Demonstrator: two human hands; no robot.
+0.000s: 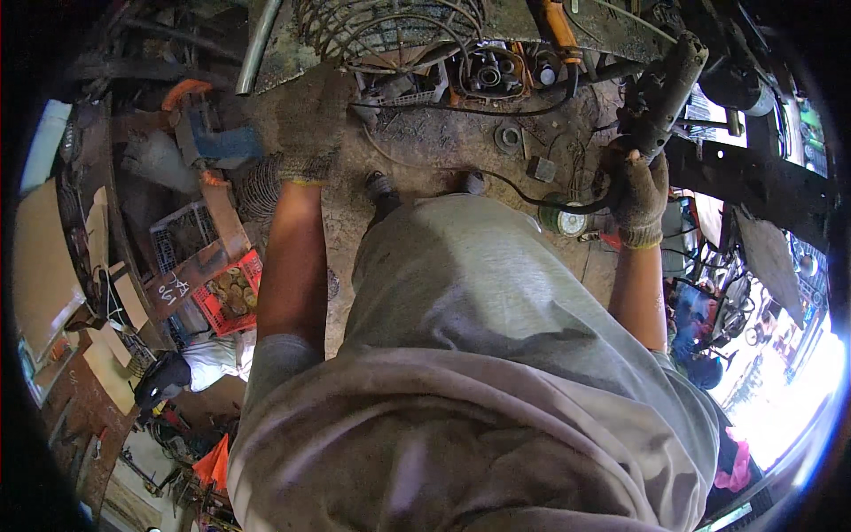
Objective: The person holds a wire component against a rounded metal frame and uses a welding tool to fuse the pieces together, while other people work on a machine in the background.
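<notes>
My left hand (310,129), in a dark knitted work glove, reaches forward to the near edge of the worktable, beside a round wire guard (390,31). Its fingers blend into the dark surface, so their grip is unclear. On the right, my gloved right hand (643,195) is closed round the lower end of a corded power tool (669,97) with a long grey cylindrical body. That tool tilts up and away to the right. A black cable (567,209) runs left from beside this hand over the floor.
An orange-handled tool (559,31) and a metal pipe (259,49) lie on the worktable (612,31). Below it are engine-like parts (489,71). A wire spool (563,217) stands on the floor by a metal block (542,168). A red crate (253,266) sits at left; a dark beam (753,177) crosses at right.
</notes>
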